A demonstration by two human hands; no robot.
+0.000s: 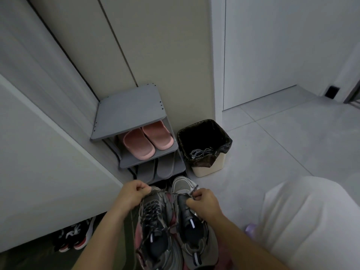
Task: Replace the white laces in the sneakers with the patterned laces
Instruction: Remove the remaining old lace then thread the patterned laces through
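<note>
Lap level first: left sneaker (153, 230) and right sneaker (194, 236) side by side on the lap, heels toward the camera, toes pointing away, both grey with dark tongues. Left one laced up the front with the dark speckled patterned lace (153, 208), a loose length trailing down along its side. Can't tell how many eyelets on the right one are threaded. Left hand (132, 193) at the toe end of the left sneaker, fingers curled in tight, pinching the lace. Right hand (203, 200) at the toe end of the right sneaker, same deal, curled into a pinch with a speckled lace tip poking up past the knuckles. Looks like one strand pulled taut between the two hands across the toes. Pale cloth-covered knee (311, 221) off to the right of the lap. Black-and-red shoes (74, 237) tucked under the white cabinet (48, 152), bottom left. Further out, grey shoe rack (126, 112) in the corner against the wall: pink slippers (148, 141) on the upper shelf, grey slippers (155, 168) on the shelf below. Just right of the rack on the tile floor (272, 143), small cream bin (207, 170) with a black liner, bundle of white laces (200, 152) lying inside near its front rim.
</note>
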